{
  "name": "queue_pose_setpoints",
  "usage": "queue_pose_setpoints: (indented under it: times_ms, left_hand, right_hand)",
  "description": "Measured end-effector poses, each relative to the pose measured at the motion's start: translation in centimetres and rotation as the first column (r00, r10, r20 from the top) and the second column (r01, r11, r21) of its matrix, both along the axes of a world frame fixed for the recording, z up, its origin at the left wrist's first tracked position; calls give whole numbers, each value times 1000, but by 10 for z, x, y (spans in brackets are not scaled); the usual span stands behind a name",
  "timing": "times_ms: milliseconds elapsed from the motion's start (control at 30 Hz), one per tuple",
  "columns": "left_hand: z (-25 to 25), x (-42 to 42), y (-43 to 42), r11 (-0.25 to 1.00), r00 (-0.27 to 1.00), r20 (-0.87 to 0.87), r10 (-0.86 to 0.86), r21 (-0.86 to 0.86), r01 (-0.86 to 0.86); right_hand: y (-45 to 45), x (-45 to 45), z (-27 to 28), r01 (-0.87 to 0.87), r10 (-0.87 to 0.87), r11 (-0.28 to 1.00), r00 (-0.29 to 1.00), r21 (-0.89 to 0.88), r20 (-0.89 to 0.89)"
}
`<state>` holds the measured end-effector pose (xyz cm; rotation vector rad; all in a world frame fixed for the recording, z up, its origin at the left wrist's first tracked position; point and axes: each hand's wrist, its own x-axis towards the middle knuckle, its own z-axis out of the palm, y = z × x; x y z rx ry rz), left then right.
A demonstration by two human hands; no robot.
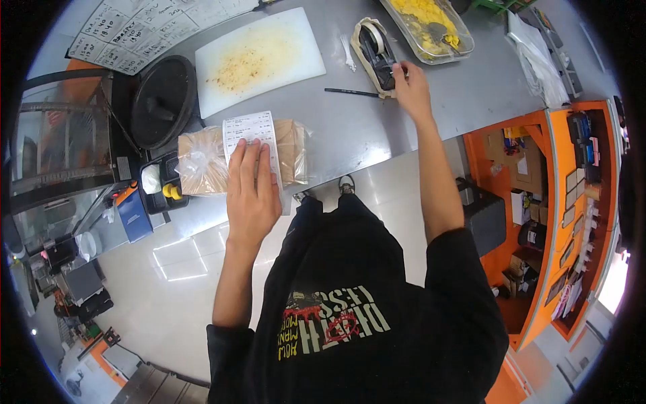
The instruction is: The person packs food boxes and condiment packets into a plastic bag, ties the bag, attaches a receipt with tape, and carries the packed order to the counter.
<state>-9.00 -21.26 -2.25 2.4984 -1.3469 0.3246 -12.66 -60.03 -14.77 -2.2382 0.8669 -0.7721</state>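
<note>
Head view, 2 bare hands at a metal counter (350, 138).

Left hand (256, 195): laid palm down, fingers extended and close together, not clamped on anything. Fingertips rest on the printed receipt (247, 125), whose upper part extends past them, away from the body. Receipt lies on top of the brown paper package (291, 143), which is wrapped in clear plastic and sits at the near edge of the counter. Package shows on both sides of the hand; the plastic is bunched up to its left.

Right hand (410, 87): fingers bent, at the near end of the tape dispenser (376, 64). Cannot tell whether the fingertips are closed on tape. Dispenser is just left of this hand, its tape roll (372, 39) toward the far end. Package is well apart from this hand, to the left and nearer the body.

Surroundings: black pen (351, 91) just left of the dispenser's near end. White cutting board (266, 37), brown crumbs on it, beyond the package. Clear container (447, 58) of yellow food beyond the right hand. Round black lid (160, 97) left of the board.
</note>
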Motion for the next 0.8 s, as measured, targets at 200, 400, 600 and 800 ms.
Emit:
queue_pose_setpoints:
  times_ms: [200, 400, 600, 800]
  left_hand:
    - [14, -4, -4, 993, 998, 56, 27, 109, -33]
    - [23, 2, -5, 980, 995, 96, 4, 199, -23]
    - [22, 6, -1, 976, 995, 96, -36, 218, 14]
    - [31, 4, -1, 978, 998, 57, 4, 210, -16]
  right_hand:
    - [-23, 17, 32, -26, 103, 874, 986, 486, -133]
    - [-21, 19, 31, -55, 108, 672, 994, 739, -25]
    - [9, 1, 22, -213, -149, 615, 914, 759, 377]
    - [22, -26, -49, -375, -110, 723, 767, 581, 632]
